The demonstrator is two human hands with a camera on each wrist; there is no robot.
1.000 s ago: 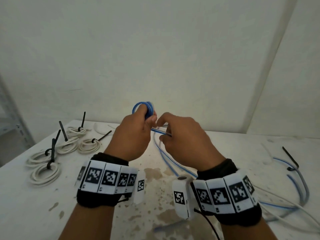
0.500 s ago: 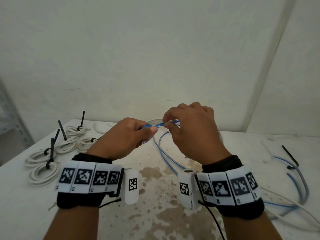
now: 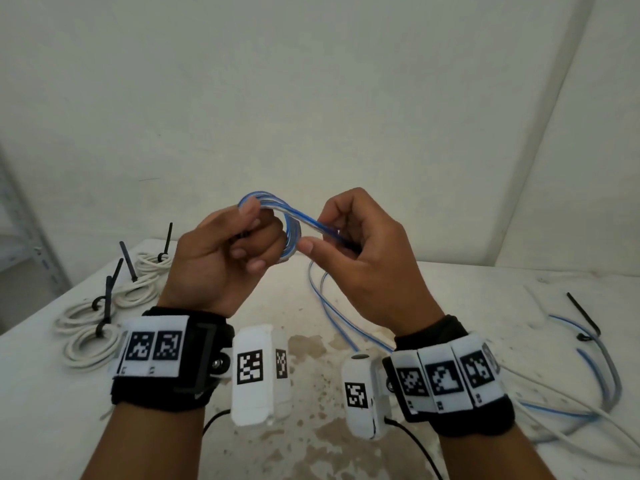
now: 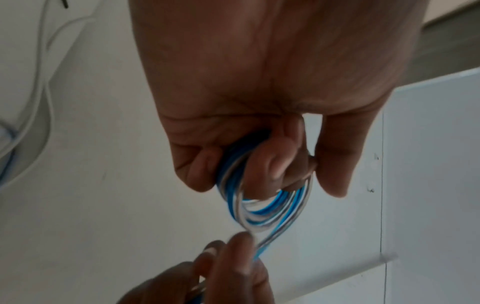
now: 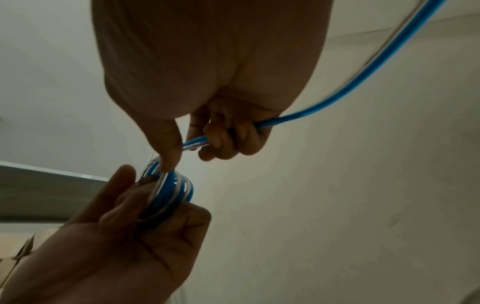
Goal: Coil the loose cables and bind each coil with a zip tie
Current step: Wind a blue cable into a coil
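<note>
A small coil of blue-and-white cable [image 3: 290,227] [image 4: 262,207] [image 5: 168,195] is raised above the table, wound round the curled fingers of my left hand [image 3: 235,244] [image 4: 259,160]. Just right of it, my right hand [image 3: 346,244] [image 5: 218,139] pinches the cable's running strand [image 3: 318,226] [image 5: 337,96] between thumb and curled fingers. The loose tail [image 3: 332,310] drops from the hands to the table and trails off to the right.
Several white coils [image 3: 93,344] bound with black zip ties [image 3: 109,292] lie at the table's left. On the right lie loose blue, grey and white cables [image 3: 602,362] and a black zip tie [image 3: 583,313]. The stained white table [image 3: 311,427] meets a wall behind.
Both hands have risen. The left hand turned, so the coil now stands up and shows several loops, and the right hand has drawn the strand out to the right of it.
</note>
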